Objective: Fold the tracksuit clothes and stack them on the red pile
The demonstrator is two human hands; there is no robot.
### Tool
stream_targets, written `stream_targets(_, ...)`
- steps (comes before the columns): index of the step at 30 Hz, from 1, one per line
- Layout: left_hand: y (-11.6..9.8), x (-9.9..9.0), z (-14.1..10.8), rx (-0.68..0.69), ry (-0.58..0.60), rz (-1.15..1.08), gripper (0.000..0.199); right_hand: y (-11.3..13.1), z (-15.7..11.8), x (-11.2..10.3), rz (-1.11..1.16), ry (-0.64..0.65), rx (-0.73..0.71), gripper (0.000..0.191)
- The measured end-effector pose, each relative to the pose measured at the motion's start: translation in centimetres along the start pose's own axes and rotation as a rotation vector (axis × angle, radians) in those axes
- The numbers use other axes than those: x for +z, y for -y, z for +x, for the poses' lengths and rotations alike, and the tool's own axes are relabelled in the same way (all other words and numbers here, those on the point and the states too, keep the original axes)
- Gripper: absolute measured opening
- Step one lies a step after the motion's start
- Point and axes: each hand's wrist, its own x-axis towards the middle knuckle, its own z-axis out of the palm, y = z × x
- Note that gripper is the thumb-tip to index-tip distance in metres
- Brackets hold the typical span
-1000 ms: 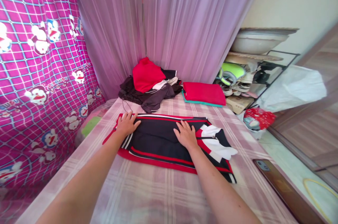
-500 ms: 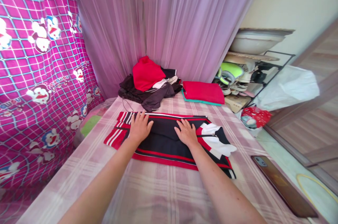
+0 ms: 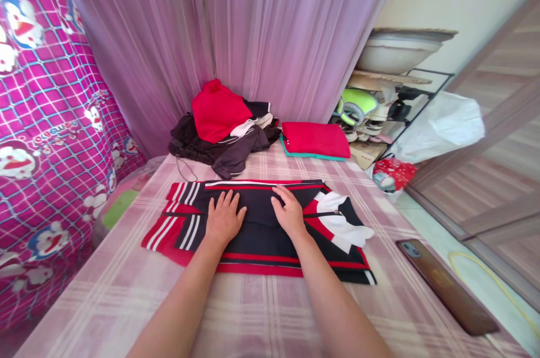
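A navy and red jacket [image 3: 261, 240] with a white collar and striped cuffs lies flat on the bed, its sleeves folded in over the body. The collar end points right and the striped hem left. My left hand [image 3: 225, 217] rests on the dark cloth near the cuffs, fingers spread. Nearer the collar, my right hand [image 3: 289, 209] touches the jacket with its edge, fingers stretched out and palm turned partly inward. Neither hand grips the cloth.
Behind the jacket is a heap of red and dark clothes [image 3: 223, 122]; beside it sits a folded red and green stack [image 3: 316, 140]. A phone [image 3: 447, 285] lies on the plaid sheet [image 3: 257, 318] at right. Beyond the bed stands a rack with shoes [image 3: 375, 116].
My left hand has slid off the striped cuffs to the navy cloth. My right hand has shifted slightly and turned more onto its edge. The camera view has moved a little.
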Motion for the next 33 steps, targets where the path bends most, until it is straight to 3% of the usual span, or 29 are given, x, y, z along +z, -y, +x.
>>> stream_targets(5, -0.2, -0.1, -0.1, -0.006, 0.015, 0.013, 0.057, 1.8, 0.4, 0.9, 0.740, 0.158, 0.144, 0.068)
stream_targets(11, -0.1, -0.2, -0.1, -0.012, 0.038, -0.002, 0.058, 0.0, 1.0, -0.1, 0.840, 0.247, 0.291, 0.078)
stream_targets(18, -0.2, -0.5, -0.2, -0.013, 0.068, 0.018, 0.058, -3.0, 1.6, -2.6, 0.967, 0.129, 0.355, 0.083)
stream_targets(20, -0.3, -0.7, -0.3, -0.008, 0.064, 0.029, 0.057, -4.2, 1.7, -2.9, 1.190, 0.036, 0.436, 0.079)
stream_targets(23, -0.5, -0.9, -0.3, 0.002, 0.042, 0.044, 0.056, -5.8, 2.1, -2.8, 1.449, -0.211, 0.520, 0.067)
stream_targets(25, -0.5, -0.9, -0.4, 0.000, 0.038, 0.050, 0.056, -6.1, 2.2, -2.4, 1.287, -0.390, 0.449, 0.062)
stream_targets(27, -0.5, -0.9, -0.4, 0.000, 0.037, 0.052, 0.056, -5.7, 1.9, -1.9, 0.907, -0.444, 0.260, 0.058)
stream_targets(30, -0.4, -0.9, -0.3, 0.007, 0.031, 0.055, 0.056, -3.7, 1.1, -0.7, 0.272, -0.195, -0.074, 0.044)
stream_targets(33, -0.3, -0.8, -0.3, 0.012, 0.020, 0.054, 0.056, -1.6, 0.2, 0.6, -0.205, 0.057, -0.173, 0.042)
